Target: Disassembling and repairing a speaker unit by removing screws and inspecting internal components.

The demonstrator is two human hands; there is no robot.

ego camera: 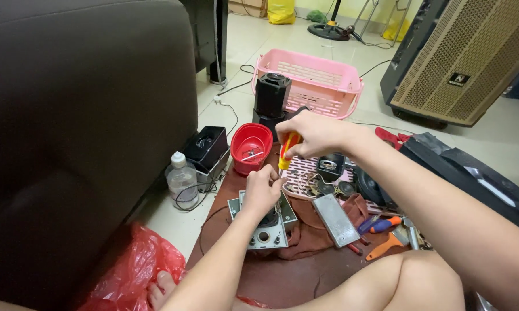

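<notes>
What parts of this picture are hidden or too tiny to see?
Head view only:
- Screwdriver tip: hidden behind the left hand.
- Metal box: its middle is covered by the left hand.
- Screwdriver handle: partly wrapped by the right hand.
- Red bowl: the bits inside are too small to tell.
- Speaker cabinet: cut off by the top edge.

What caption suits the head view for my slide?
Right hand turns a red-yellow screwdriver while left hand steadies a grey metal chassis.

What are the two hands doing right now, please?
Left hand: closed, fingers steadying the metal device.
Right hand: closed around the red-and-yellow screwdriver.
</notes>
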